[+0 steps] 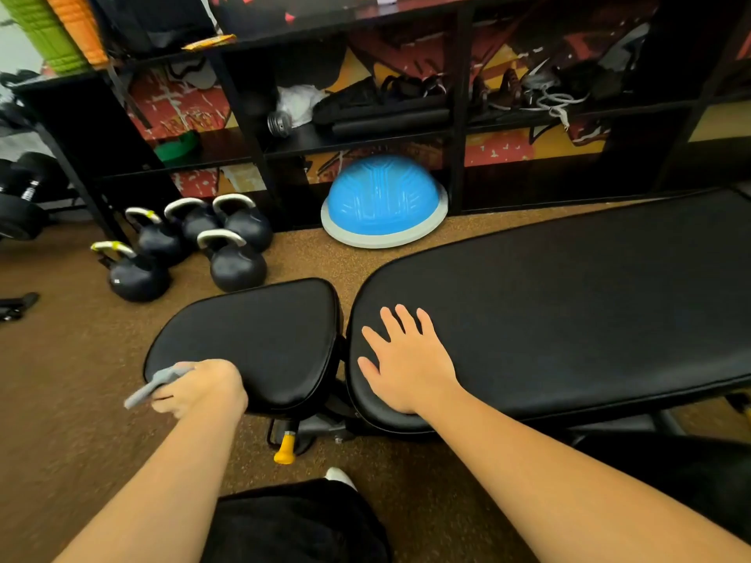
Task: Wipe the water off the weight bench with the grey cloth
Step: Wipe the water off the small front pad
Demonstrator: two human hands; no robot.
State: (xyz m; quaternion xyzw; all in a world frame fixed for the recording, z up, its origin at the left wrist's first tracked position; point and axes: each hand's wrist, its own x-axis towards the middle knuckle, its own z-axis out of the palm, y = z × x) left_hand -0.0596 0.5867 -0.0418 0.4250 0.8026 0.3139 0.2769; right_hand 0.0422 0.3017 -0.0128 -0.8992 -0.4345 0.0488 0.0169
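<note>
The black weight bench has a small seat pad (260, 331) on the left and a long back pad (569, 302) on the right. My left hand (203, 386) grips the grey cloth (156, 384) at the near left edge of the seat pad; the cloth sticks out to the left of my fist. My right hand (406, 359) lies flat with fingers spread on the near left end of the back pad. I cannot make out water on the dark pads.
Several black kettlebells (195, 245) stand on the brown floor to the left behind the bench. A blue half-ball (384, 201) leans at the black shelf unit (459, 128). A yellow adjuster knob (284, 451) hangs under the seat. Dumbbells (20, 205) sit far left.
</note>
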